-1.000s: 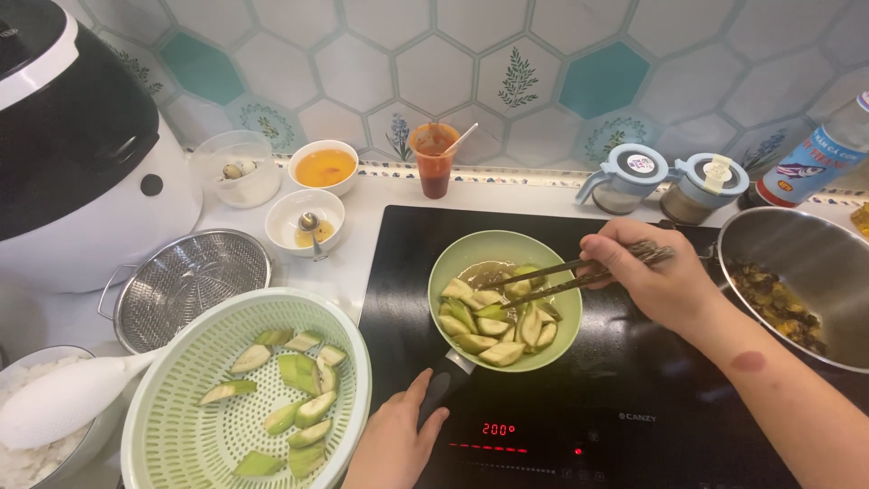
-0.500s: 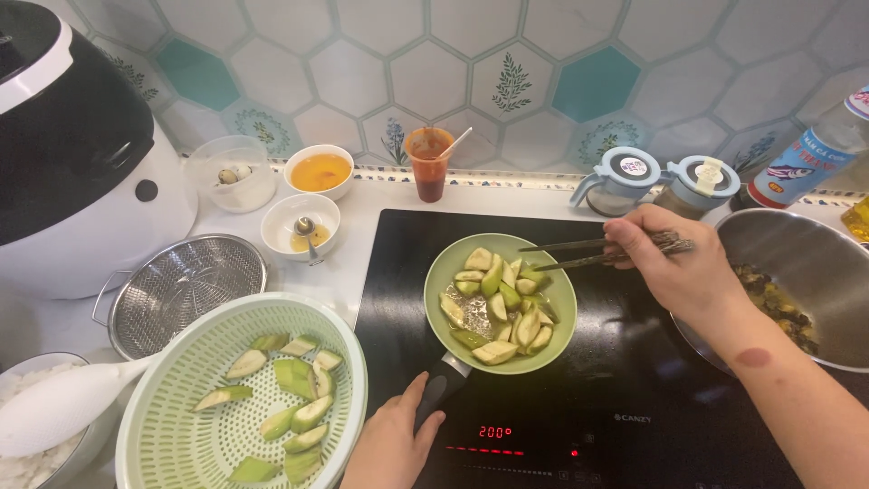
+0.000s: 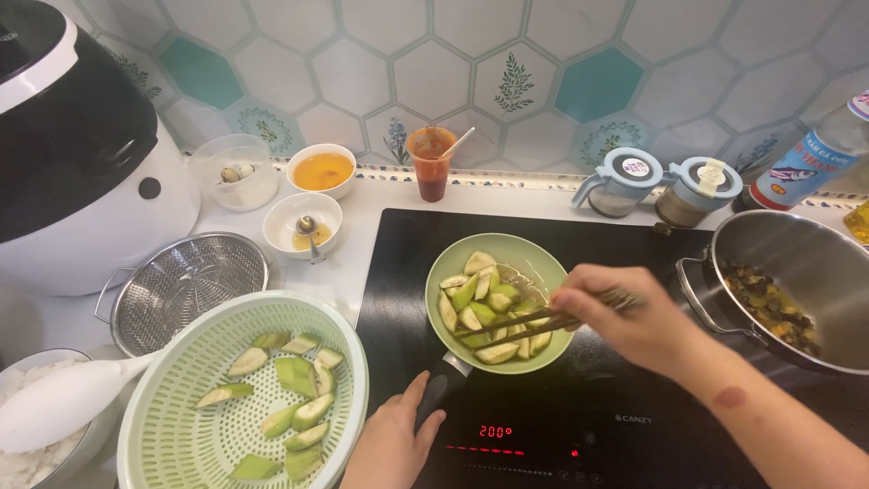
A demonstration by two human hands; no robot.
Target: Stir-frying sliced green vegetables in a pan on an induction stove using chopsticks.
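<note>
Glossy black cooktop | left hand gripping pan handle | right hand pinching wooden chopsticks

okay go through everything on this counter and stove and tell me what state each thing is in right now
Green pan: on the cooktop, holding vegetable pieces.
Chopsticks: in the right hand, tips among the pieces.
Pan handle: gripped by the left hand.
Cooktop: on, red display lit.
Green colander: partly filled with raw pieces.
Steel strainer: empty.
Steel pot: uncovered, dark food inside.
Two jars: lids closed.
</note>
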